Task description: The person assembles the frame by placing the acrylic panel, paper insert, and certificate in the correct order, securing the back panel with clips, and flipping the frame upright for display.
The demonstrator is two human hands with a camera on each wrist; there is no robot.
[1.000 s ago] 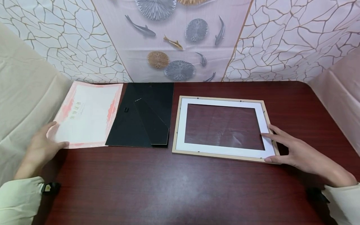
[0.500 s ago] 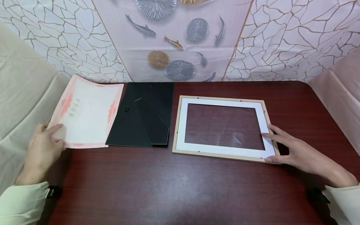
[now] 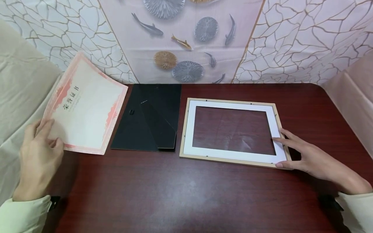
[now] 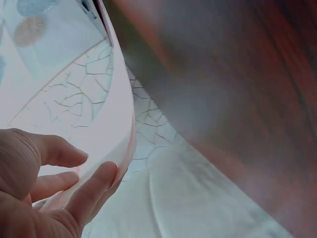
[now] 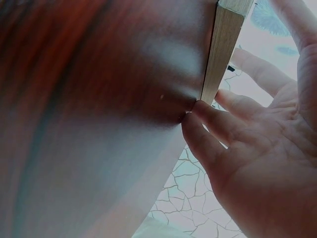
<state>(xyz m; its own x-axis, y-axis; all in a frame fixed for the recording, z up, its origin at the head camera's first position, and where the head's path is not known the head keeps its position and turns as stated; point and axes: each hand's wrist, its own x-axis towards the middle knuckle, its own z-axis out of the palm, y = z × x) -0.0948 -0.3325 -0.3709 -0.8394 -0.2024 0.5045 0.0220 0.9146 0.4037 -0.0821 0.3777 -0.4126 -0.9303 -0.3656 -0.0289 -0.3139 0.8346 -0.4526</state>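
Observation:
A certificate sheet with a pink border and printed characters is tilted up from the table at the far left. My left hand pinches its lower left edge between fingers; in the left wrist view the paper bows beside the fingertips. A light wooden picture frame with a white mat lies face down at the right. My right hand rests on its right end with fingers spread, fingertips on the mat and rim. In the right wrist view, other fingers touch the frame's wooden side.
A black frame backboard with a folded stand leg lies between the sheet and the frame. Behind the dark red table hangs a patterned cloth. Pale cloth walls the left side.
My left hand has shifted its hold on the certificate and raised it, tilting its far edge up and bringing its print toward the camera. The right hand and the picture frame have stayed in place.

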